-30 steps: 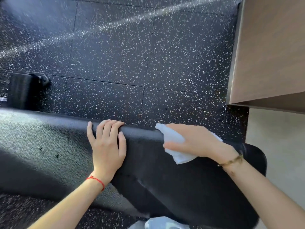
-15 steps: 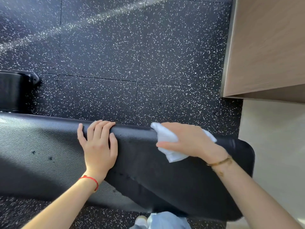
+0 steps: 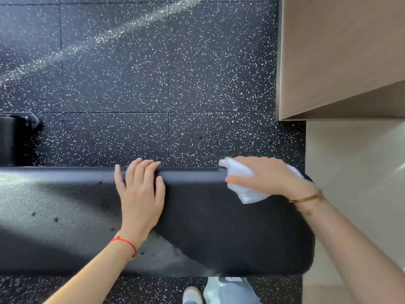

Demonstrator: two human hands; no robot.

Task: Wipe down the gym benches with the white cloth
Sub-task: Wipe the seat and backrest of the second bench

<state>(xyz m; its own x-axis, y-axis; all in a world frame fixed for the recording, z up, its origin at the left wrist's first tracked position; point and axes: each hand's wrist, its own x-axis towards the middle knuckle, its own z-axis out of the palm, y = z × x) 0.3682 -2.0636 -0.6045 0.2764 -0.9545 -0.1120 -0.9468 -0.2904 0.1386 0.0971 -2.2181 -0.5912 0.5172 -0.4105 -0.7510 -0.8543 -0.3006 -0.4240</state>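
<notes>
A black padded gym bench [image 3: 219, 227] runs across the lower part of the head view, its rounded end at the right. My left hand [image 3: 140, 194] lies flat on the pad near the middle, fingers curled over the far edge. My right hand [image 3: 267, 176] presses a crumpled white cloth [image 3: 243, 187] against the pad's far edge close to the right end. Part of the cloth is hidden under the palm.
Black speckled rubber floor tiles [image 3: 153, 84] lie beyond the bench. A wooden cabinet [image 3: 341, 53] stands at the upper right, with a pale wall [image 3: 355, 172] below it. A black bench part [image 3: 13, 139] sits at the left edge. My shoe [image 3: 192, 296] shows below the bench.
The view has turned so the bench lies more level in the frame. Both hands keep their places on the pad, the right one still pressing the cloth at the far edge.
</notes>
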